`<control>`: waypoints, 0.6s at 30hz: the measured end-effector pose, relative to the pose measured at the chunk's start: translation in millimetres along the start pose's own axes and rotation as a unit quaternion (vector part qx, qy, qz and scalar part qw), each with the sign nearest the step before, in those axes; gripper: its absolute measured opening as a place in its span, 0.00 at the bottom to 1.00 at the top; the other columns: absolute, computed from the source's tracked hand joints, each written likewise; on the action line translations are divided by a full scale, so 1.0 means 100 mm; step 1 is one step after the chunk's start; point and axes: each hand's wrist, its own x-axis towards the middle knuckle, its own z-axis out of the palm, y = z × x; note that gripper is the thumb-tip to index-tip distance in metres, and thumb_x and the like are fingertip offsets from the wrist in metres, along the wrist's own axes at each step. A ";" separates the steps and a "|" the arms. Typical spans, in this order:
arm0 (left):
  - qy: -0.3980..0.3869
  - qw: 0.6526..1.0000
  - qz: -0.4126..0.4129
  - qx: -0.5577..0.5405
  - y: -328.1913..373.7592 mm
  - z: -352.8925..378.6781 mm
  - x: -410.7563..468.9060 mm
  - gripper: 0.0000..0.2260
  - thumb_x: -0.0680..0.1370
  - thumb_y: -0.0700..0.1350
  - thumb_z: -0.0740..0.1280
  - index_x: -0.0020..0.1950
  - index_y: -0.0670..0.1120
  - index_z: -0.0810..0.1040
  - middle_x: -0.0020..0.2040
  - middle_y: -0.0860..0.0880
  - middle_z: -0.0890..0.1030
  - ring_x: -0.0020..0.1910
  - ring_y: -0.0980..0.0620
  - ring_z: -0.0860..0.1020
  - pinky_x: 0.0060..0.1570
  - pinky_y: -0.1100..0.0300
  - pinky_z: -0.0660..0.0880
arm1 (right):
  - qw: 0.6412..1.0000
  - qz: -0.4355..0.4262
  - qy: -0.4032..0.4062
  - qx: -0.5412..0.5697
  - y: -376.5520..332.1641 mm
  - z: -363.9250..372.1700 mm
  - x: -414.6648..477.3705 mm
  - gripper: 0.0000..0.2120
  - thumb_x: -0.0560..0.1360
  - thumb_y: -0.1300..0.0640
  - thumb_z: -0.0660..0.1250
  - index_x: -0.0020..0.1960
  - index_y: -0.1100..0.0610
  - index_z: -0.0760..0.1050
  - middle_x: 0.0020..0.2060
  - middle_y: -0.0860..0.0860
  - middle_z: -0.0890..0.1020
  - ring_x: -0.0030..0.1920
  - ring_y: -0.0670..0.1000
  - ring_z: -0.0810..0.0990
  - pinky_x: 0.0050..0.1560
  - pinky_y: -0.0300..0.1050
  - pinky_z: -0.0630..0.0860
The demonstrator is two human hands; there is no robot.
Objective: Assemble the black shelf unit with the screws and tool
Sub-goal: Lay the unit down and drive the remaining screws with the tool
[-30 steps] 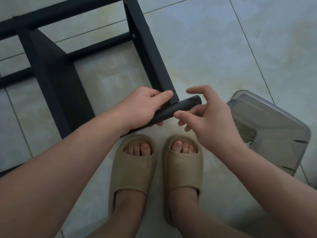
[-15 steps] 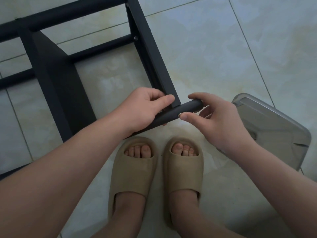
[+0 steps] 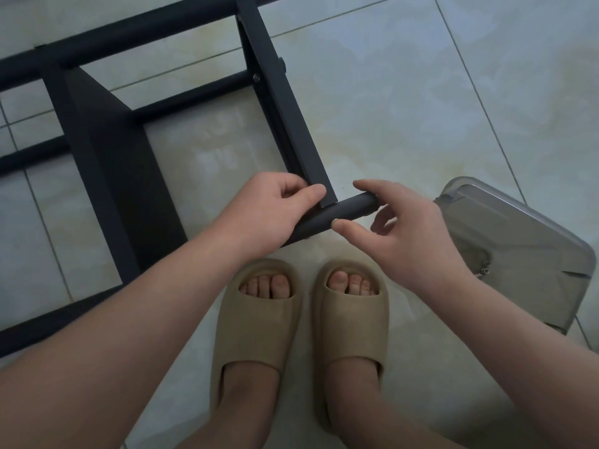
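While we are looking straight down at the pale tiled floor [image 3: 405,92], our left hand [image 3: 269,212] is gripping the black tube [image 3: 350,210], fingers curling round it from above and the thumb pressing on the foot of the flat black upright [image 3: 285,108]. That upright is meeting the tube at a right angle, its end sitting against the tube just beside our thumb. Our right hand [image 3: 408,234] is pinching the tube's free end: the thumb is touching the near side, the forefinger is arching over the tip, and the other fingers are curling loosely behind, holding nothing else that we can make out. The black shelf unit [image 3: 107,150] is filling the view ahead and to our left, crossbars running side to side. Near our right wrist a clear plastic tray [image 3: 518,234] is resting on the floor with small screws [image 3: 485,270] inside, too tiny to count. Our feet in tan sandals [image 3: 259,325] are standing just below the joint.
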 end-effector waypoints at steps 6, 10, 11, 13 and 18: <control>0.100 0.994 0.019 0.036 0.02 0.08 -0.08 0.07 0.79 0.57 0.66 0.50 0.56 0.73 0.40 0.55 0.82 0.37 0.61 0.78 0.40 0.57 0.73 | 0.999 -0.028 -0.019 -0.025 0.03 -0.03 -0.07 0.33 0.72 0.34 0.67 0.73 0.47 0.70 0.54 0.42 0.77 0.49 0.44 0.77 0.52 0.48 0.78; 0.224 0.947 0.159 0.164 0.14 0.16 -0.19 0.11 0.79 0.53 0.66 0.58 0.50 0.73 0.47 0.54 0.74 0.47 0.51 0.73 0.45 0.55 0.71 | 0.998 -0.043 -0.030 -0.029 0.17 -0.18 -0.21 0.30 0.78 0.38 0.64 0.76 0.49 0.67 0.61 0.45 0.77 0.60 0.45 0.76 0.60 0.49 0.76; 0.225 0.935 0.209 0.178 0.21 0.19 -0.22 0.10 0.79 0.51 0.66 0.57 0.47 0.75 0.47 0.52 0.74 0.47 0.50 0.72 0.45 0.55 0.71 | 0.998 -0.047 -0.029 -0.039 0.22 -0.23 -0.25 0.30 0.79 0.39 0.63 0.76 0.51 0.68 0.62 0.47 0.77 0.62 0.47 0.76 0.62 0.50 0.75; 0.185 0.914 0.302 0.199 0.32 0.31 -0.27 0.07 0.78 0.46 0.67 0.53 0.44 0.77 0.48 0.49 0.75 0.47 0.47 0.73 0.45 0.54 0.71 | 0.996 -0.061 -0.015 -0.067 0.32 -0.33 -0.34 0.26 0.81 0.44 0.64 0.74 0.57 0.71 0.62 0.51 0.77 0.64 0.52 0.75 0.65 0.49 0.73; -0.013 0.854 0.422 0.304 0.42 0.75 -0.32 0.09 0.80 0.47 0.62 0.55 0.44 0.78 0.54 0.45 0.78 0.51 0.44 0.75 0.50 0.50 0.74 | 0.988 -0.075 0.048 -0.128 0.59 -0.62 -0.53 0.21 0.78 0.54 0.67 0.68 0.61 0.76 0.61 0.54 0.78 0.62 0.54 0.76 0.65 0.38 0.69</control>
